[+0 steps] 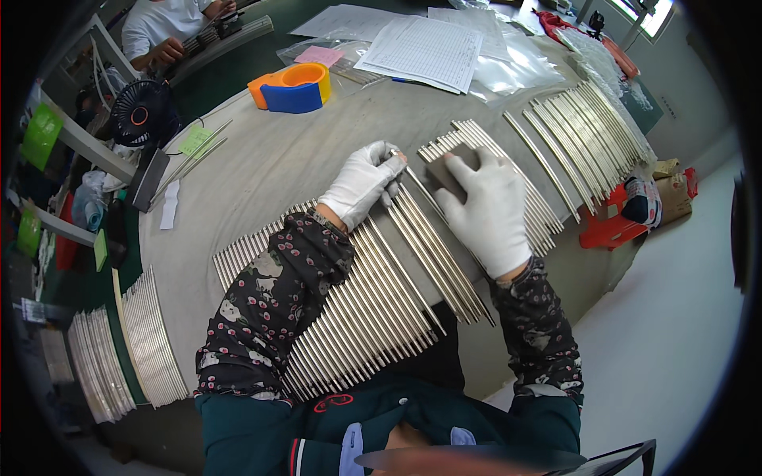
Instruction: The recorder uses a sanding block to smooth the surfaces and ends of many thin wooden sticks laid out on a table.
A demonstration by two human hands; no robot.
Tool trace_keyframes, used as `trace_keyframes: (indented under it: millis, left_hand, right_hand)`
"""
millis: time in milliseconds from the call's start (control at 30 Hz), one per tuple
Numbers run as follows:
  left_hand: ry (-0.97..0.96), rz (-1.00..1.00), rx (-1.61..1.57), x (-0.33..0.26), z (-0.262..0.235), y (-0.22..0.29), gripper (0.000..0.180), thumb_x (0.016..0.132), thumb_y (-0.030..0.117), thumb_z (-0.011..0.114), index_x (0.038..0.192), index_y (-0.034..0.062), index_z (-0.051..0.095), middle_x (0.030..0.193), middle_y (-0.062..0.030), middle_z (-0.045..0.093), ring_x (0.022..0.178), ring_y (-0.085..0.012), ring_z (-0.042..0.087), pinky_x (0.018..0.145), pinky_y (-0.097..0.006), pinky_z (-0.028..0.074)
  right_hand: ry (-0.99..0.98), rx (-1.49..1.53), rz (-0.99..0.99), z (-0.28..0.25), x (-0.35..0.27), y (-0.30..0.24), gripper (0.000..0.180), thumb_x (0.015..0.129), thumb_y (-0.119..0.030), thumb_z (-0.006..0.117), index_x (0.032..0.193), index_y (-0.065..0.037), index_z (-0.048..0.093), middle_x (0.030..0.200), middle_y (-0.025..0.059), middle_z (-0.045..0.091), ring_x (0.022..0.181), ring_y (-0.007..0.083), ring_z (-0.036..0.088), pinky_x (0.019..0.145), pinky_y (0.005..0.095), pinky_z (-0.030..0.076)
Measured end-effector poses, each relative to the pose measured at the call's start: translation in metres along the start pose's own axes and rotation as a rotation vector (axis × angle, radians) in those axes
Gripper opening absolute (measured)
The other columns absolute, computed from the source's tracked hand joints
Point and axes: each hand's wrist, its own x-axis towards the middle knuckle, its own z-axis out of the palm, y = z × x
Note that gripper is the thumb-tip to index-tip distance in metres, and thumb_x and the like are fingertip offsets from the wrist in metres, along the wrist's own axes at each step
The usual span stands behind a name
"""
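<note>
Both my hands wear white gloves. My left hand (pixel 361 182) pinches the far end of a thin metal rod (pixel 417 194) lying among many silver rods (pixel 365 309) spread side by side on the grey table (pixel 270 166). My right hand (pixel 486 210) presses a dark grey block (pixel 454 170) down on that same rod, next to another group of rods (pixel 508 170) beyond it. My forearms in dark flowered sleeves rest over the near rods.
More rods (pixel 583 135) lie fanned at the far right, and stacks of rods (pixel 147 341) sit on the left. An orange and blue tape dispenser (pixel 295 86), papers (pixel 429 47) and plastic bags lie at the back. A small black fan (pixel 141 111) stands left. Another person (pixel 171 28) works far left.
</note>
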Motion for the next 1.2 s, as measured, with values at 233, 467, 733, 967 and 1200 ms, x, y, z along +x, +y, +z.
trace_keyframes:
  millis: [233,467,733,967,1200]
  left_hand:
    - [-0.012,-0.005,0.009,0.003,0.000,-0.001,0.020,0.095,0.024,0.061,0.098,0.0050,0.056,0.074,0.0014,0.053,0.053,-0.0040,0.051,0.045,-0.017,0.042]
    - [-0.057,-0.098,0.108,0.010,-0.001,0.010,0.022,0.093,0.025,0.062,0.099,0.0047,0.056,0.072,0.0025,0.052,0.053,-0.0029,0.048,0.044,-0.018,0.040]
    - [0.009,0.466,1.131,-0.030,0.007,0.040,0.058,0.084,0.024,0.068,0.131,-0.0031,0.046,0.100,-0.0109,0.066,0.094,-0.0245,0.063,0.086,-0.036,0.049]
    - [-0.569,0.670,1.303,-0.100,0.044,-0.010,0.082,0.082,0.053,0.062,0.137,-0.0038,0.040,0.146,-0.0239,0.033,0.140,-0.0394,0.026,0.113,-0.057,0.019]
    - [-0.600,0.670,1.298,-0.071,0.062,-0.010,0.081,0.084,0.051,0.060,0.138,-0.0058,0.039,0.147,-0.0244,0.032,0.141,-0.0383,0.024,0.114,-0.057,0.016]
  right_hand:
    - [0.107,0.114,-0.112,0.004,-0.005,-0.003,0.045,0.071,-0.027,0.074,0.112,-0.009,0.064,0.107,0.0221,0.059,0.092,0.0340,0.058,0.075,0.0437,0.048]
    - [0.088,0.009,-0.049,-0.027,-0.047,0.019,0.050,0.068,-0.023,0.076,0.115,-0.012,0.064,0.120,0.0210,0.054,0.103,0.0352,0.053,0.084,0.0436,0.042]
    - [-0.008,-0.267,0.050,-0.032,-0.081,0.036,0.056,0.066,-0.021,0.077,0.119,-0.014,0.061,0.124,0.0184,0.050,0.110,0.0349,0.050,0.083,0.0437,0.042]
    - [0.023,-0.102,0.048,-0.036,-0.089,0.038,0.058,0.065,-0.020,0.079,0.120,-0.014,0.060,0.129,0.0182,0.048,0.114,0.0354,0.048,0.090,0.0444,0.040]
    - [0.000,-0.089,0.076,-0.046,-0.103,0.038,0.062,0.065,-0.018,0.078,0.123,-0.014,0.057,0.130,0.0185,0.047,0.114,0.0353,0.047,0.092,0.0455,0.038]
